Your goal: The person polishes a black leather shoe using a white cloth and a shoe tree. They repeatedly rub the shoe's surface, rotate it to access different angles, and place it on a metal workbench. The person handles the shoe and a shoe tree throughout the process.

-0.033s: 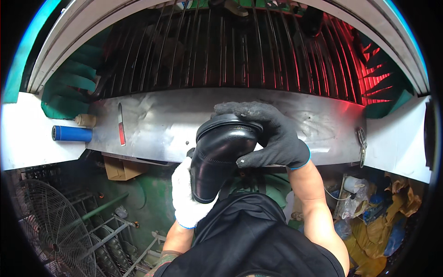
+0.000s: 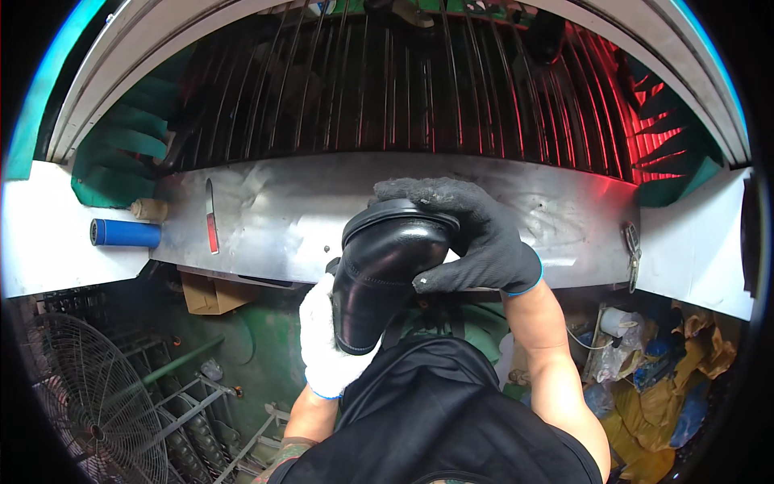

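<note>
A glossy black boot [image 2: 379, 278] is held up between my hands, above the near edge of the metal worktop [image 2: 282, 202]. Its sole end points up and away from me, and the shaft slants down to the lower left. My left hand [image 2: 322, 339], in a white glove, is wrapped round the shaft from the left and below. In a dark grey glove, my right hand [image 2: 476, 234] grips the foot end, its fingers over the sole and the thumb against the upper. The fingertips of my left hand are mostly hidden behind the boot.
At the left of the worktop lie a blue cylinder [image 2: 129, 233], a beige spool-like piece [image 2: 149, 210] and a red-handled knife [image 2: 213, 222]. Scissors [image 2: 632, 250] lie at the right. Beyond runs a rod conveyor [image 2: 379, 97] under red light. A caged fan [image 2: 97, 403] stands lower left.
</note>
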Tool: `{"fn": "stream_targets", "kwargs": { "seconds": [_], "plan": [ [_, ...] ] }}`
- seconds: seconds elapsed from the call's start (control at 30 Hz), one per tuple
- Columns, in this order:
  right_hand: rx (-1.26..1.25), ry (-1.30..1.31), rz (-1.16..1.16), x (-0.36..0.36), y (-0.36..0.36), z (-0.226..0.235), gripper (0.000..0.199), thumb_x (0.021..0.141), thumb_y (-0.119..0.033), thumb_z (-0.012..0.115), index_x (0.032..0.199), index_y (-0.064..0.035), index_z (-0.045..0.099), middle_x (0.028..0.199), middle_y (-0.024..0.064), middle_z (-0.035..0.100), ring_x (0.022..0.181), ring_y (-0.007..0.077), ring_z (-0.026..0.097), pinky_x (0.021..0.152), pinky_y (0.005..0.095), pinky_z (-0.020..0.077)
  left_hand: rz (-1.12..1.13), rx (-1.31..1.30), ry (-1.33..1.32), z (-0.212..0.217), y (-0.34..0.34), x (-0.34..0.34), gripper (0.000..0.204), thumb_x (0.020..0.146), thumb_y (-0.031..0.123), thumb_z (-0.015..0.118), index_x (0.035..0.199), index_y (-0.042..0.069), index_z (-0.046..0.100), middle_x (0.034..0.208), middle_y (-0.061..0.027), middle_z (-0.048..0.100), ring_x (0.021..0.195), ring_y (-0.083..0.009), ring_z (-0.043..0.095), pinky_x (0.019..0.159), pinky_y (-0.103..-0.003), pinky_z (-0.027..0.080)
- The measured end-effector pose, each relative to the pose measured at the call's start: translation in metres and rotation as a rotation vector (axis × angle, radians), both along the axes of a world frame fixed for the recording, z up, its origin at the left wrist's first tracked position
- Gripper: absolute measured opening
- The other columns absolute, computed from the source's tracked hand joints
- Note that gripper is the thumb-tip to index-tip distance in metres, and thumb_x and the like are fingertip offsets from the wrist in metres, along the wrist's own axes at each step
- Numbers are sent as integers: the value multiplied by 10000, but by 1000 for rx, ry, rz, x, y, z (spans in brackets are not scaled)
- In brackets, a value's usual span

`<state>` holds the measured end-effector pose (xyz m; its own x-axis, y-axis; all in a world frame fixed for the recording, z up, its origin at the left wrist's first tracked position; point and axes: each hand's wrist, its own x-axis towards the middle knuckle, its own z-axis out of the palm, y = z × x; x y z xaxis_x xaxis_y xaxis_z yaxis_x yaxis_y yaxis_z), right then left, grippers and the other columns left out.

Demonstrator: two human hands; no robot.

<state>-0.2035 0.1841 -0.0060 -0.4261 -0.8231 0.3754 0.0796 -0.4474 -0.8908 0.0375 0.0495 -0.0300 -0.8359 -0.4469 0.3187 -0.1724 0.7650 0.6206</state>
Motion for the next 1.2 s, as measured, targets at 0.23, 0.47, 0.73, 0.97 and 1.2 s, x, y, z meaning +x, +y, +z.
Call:
{"fn": "stream_targets", "kwargs": {
  "seconds": [0.23,0.47,0.73,0.97,1.2],
  "plan": [
    [58,65,-3,-3,1,7,804,781,-66,919,1494,-26,549,1552,134,560,1418,248,539,1183,407,440,-19,-16,-19,3,-2,-4,840,658,75,924,1408,-1,553,1295,-177,634,1156,-341,657,1008,-430,515],
    [-23,131,11,-6,-3,1,924,696,-21,962,1508,-80,526,1524,263,539,1396,381,559,1151,508,475,-23,2,-53,8,-4,-2,859,647,91,933,1410,4,548,1297,-180,640,1156,-342,663,1005,-431,523],
    [96,74,80,-3,-6,11,968,685,-17,969,1526,-27,491,1542,242,530,1429,335,526,1190,483,431,-2,31,-78,9,-7,9,965,629,164,950,1460,-33,500,1373,-220,622,1223,-364,649,1060,-446,504],
    [129,59,163,-7,-8,15,1067,677,-41,980,1581,-13,413,1582,242,489,1449,324,505,1206,476,411,30,93,-103,8,-4,18,1069,641,194,957,1523,-79,421,1404,-228,622,1261,-354,644,1091,-445,493],
    [130,343,274,-28,-25,21,1180,701,-151,989,1648,-20,297,1566,186,536,1387,276,576,1168,400,450,15,437,-52,14,-12,35,1058,650,202,976,1521,-69,440,1408,-186,630,1250,-287,644,1077,-406,501]
  ]
}}
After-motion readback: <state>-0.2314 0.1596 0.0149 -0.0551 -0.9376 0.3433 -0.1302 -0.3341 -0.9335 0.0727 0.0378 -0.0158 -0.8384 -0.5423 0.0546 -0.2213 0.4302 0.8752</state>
